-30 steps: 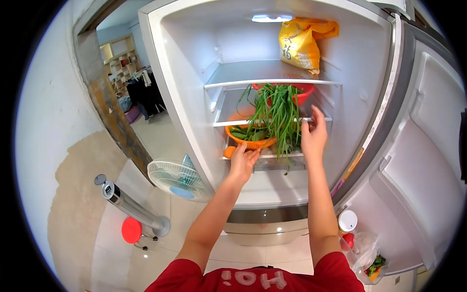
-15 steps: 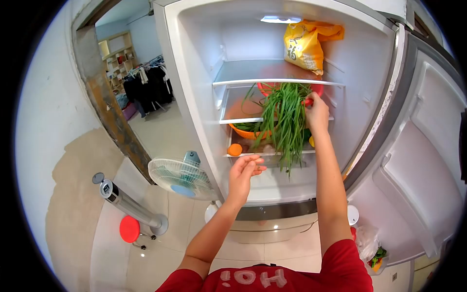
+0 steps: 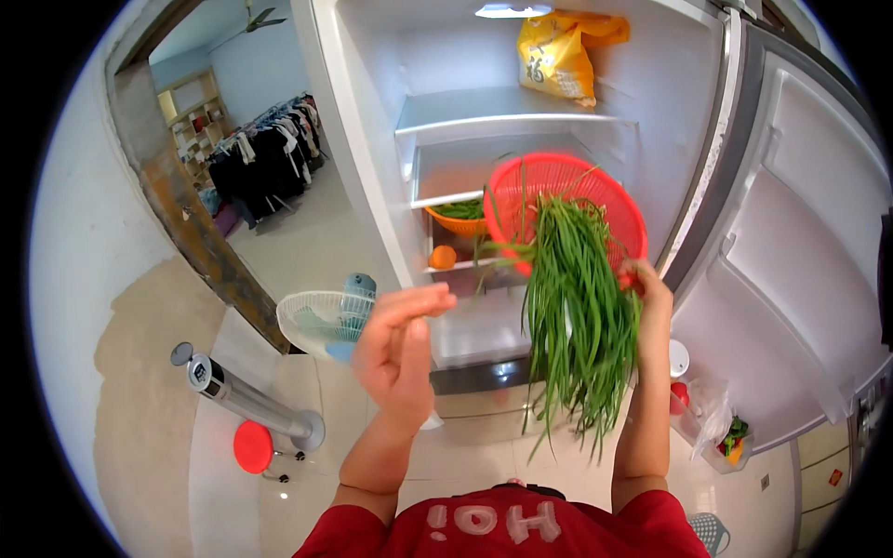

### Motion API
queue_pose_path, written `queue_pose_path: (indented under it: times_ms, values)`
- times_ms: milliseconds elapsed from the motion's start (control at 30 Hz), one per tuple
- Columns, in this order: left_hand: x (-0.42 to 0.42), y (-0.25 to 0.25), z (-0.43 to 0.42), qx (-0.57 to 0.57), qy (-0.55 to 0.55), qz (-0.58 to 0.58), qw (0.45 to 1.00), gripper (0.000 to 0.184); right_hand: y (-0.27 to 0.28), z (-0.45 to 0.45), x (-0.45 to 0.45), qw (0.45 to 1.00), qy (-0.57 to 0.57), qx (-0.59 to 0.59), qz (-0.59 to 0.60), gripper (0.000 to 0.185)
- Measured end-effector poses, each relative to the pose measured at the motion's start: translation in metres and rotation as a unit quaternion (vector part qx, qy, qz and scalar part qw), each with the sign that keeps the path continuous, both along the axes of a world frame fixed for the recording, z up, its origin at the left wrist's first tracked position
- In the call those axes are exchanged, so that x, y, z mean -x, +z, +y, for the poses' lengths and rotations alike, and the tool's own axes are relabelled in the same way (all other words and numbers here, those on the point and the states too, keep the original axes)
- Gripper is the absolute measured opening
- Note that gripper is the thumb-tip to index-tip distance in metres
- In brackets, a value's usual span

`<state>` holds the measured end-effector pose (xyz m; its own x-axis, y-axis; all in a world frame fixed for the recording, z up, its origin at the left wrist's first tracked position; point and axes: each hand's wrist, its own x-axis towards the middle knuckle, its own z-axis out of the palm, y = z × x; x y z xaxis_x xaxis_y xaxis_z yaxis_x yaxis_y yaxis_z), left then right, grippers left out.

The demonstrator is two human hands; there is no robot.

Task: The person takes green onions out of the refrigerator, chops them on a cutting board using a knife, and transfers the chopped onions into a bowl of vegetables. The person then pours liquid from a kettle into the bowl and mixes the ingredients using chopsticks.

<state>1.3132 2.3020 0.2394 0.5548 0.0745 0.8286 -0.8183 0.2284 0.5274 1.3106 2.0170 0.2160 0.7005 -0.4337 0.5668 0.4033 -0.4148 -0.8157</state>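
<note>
we hold a red basket (image 3: 549,174) by its rim with our right hand (image 3: 654,299) — it tilts towards us, in front of the open fridge (image 3: 358,121). long green stalks (image 3: 581,288) spill over its near edge and hang well below it. our left hand (image 3: 395,344) is raised, free of any hold, to the left of the stalks and apart from them. inside, we see an orange basket (image 3: 458,226) with greens, a round orange thing (image 3: 443,258) just below — and a yellow bag (image 3: 556,60) on the top shelf (image 3: 484,109).

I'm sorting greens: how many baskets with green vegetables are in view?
2: the red basket, held in the right hand, and the orange basket, inside the fridge. More may be hidden deeper in.
</note>
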Motion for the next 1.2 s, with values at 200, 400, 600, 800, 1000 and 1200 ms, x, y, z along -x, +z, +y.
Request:
queue_pose_path:
  times_ms: [200, 400, 600, 800, 1000, 1200]
  values:
    - [-0.033, -0.052, -0.024, -0.268, -0.079, 0.216, 0.935, 0.040, -0.090, 0.048, 0.071, 0.980, -0.099, 0.165, 0.057, 0.024]
    - [-0.059, -0.109, -0.068, -0.535, -0.019, 0.246, 0.808, 0.055, -0.173, 0.071, 0.074, 0.968, -0.166, 0.173, 0.070, 0.030]
    - [-0.117, -0.175, -0.113, -0.578, -0.089, 0.299, 0.754, 0.065, -0.213, 0.075, 0.060, 0.972, -0.163, 0.158, 0.067, 0.038]
    - [-0.123, -0.188, -0.120, -0.489, -0.114, 0.369, 0.782, 0.046, -0.220, 0.063, 0.055, 0.971, -0.167, 0.137, 0.098, 0.036]
    - [-0.150, -0.196, -0.130, -0.371, -0.115, 0.419, 0.820, 0.041, -0.211, 0.053, 0.043, 0.970, -0.155, 0.119, 0.147, 0.033]
    - [-0.145, -0.192, -0.143, -0.374, -0.052, 0.446, 0.811, 0.048, -0.209, 0.055, 0.032, 0.966, -0.156, 0.124, 0.164, 0.035]
